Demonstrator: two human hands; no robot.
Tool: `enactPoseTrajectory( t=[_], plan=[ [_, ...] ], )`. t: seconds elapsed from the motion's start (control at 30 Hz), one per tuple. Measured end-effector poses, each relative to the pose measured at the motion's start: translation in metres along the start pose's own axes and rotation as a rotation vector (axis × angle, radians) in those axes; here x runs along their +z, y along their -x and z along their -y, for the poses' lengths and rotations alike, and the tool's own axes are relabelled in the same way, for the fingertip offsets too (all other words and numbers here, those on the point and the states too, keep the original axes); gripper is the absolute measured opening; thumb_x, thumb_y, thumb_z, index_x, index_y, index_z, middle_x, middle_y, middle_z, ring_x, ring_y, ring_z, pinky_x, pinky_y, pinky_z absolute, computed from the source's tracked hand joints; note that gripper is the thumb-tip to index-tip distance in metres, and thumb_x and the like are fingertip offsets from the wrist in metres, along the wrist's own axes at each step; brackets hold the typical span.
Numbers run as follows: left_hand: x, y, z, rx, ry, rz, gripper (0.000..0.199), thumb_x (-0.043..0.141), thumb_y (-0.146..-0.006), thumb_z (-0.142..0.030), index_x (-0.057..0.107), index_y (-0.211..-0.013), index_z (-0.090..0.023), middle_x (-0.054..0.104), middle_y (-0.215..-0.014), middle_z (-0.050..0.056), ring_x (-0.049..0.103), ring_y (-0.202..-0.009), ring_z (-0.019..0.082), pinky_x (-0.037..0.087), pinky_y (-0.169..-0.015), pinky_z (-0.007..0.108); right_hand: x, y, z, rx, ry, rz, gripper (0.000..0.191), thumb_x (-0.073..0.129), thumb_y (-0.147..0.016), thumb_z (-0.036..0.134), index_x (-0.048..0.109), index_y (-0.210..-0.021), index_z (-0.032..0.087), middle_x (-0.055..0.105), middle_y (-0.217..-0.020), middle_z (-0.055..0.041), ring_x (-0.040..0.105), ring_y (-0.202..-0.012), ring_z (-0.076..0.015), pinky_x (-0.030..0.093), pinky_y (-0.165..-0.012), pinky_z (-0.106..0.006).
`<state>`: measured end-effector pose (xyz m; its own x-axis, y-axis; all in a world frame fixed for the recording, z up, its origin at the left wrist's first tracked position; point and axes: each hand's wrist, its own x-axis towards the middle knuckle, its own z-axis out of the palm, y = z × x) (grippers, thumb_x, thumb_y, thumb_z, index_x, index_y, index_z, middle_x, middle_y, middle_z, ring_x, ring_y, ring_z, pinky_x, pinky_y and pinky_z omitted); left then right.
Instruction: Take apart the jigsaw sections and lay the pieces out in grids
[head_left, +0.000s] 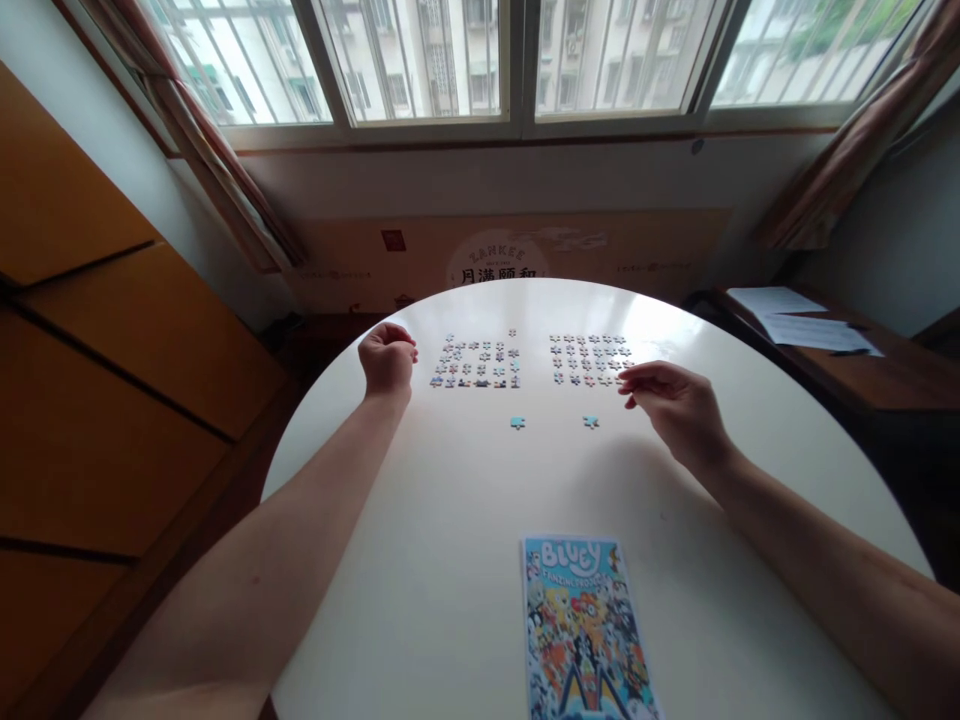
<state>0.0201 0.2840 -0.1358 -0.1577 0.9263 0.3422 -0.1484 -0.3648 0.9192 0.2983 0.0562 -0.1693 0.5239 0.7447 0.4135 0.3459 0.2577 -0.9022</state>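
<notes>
My left hand [388, 358] is closed at the left side of the white table [450, 500], beside a group of puzzle pieces [481, 383]; whatever its fingers may hold is hidden. Over the right edge of a second group of pieces [575, 379] is my right hand [667, 400], its thumb and fingers pinched together. Whether a small piece is between them cannot be made out. Two bluish pieces, one on the left [517, 423] and one on the right [591, 422], lie apart in front of the groups.
A colourful Bluey picture sheet [585, 630] lies at the table's near side. Papers [817, 333] rest on a brown desk [900, 375] at the right. Orange cabinets [112, 400] stand left, and windows [427, 60] are behind the table.
</notes>
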Motion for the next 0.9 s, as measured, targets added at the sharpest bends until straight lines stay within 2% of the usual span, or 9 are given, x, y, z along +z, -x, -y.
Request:
enactPoseTrajectory(
  t=[0.27, 0.43, 0.6, 0.9],
  plan=[
    [0.002, 0.004, -0.001, -0.012, -0.027, 0.072, 0.017, 0.043, -0.041, -0.006, 0.051, -0.049, -0.017, 0.049, -0.046, -0.003, 0.045, -0.039, 0.01, 0.032, -0.036, 0.02, -0.001, -0.001, -0.001, -0.021, 0.017, -0.003, 0.02, 0.06, -0.068, 0.011, 0.075, -0.078, 0.019, 0.071, -0.075, -0.003, 0.068, -0.07, -0.0177, 0.056, -0.054, -0.028],
    [0.002, 0.005, 0.002, -0.016, -0.069, 0.01, 0.018, 0.041, -0.041, -0.006, 0.052, -0.049, -0.017, 0.05, -0.045, -0.002, 0.045, -0.038, 0.01, 0.031, -0.034, 0.019, -0.001, -0.001, 0.0, -0.021, 0.011, 0.001, 0.019, 0.06, -0.068, 0.012, 0.074, -0.077, 0.019, 0.071, -0.074, -0.0031, 0.067, -0.068, -0.0172, 0.055, -0.052, -0.028],
    [-0.001, 0.001, 0.009, -0.02, -0.088, -0.058, 0.019, 0.038, -0.042, -0.007, 0.053, -0.049, -0.018, 0.05, -0.044, -0.002, 0.046, -0.037, 0.011, 0.031, -0.032, 0.018, -0.001, -0.001, 0.001, -0.032, -0.015, 0.007, 0.027, 0.052, -0.065, 0.008, 0.074, -0.077, 0.018, 0.07, -0.07, -0.002, 0.067, -0.065, -0.0159, 0.055, -0.052, -0.028],
    [-0.003, -0.005, 0.022, -0.037, -0.053, -0.094, 0.017, 0.039, -0.049, -0.007, 0.052, -0.05, -0.018, 0.045, -0.042, -0.002, 0.039, -0.033, 0.009, 0.025, -0.031, 0.018, -0.002, -0.001, 0.003, -0.024, -0.053, 0.005, 0.029, 0.048, -0.061, 0.007, 0.073, -0.073, 0.018, 0.069, -0.068, -0.0017, 0.067, -0.064, -0.0159, 0.054, -0.05, -0.026]
  ],
)
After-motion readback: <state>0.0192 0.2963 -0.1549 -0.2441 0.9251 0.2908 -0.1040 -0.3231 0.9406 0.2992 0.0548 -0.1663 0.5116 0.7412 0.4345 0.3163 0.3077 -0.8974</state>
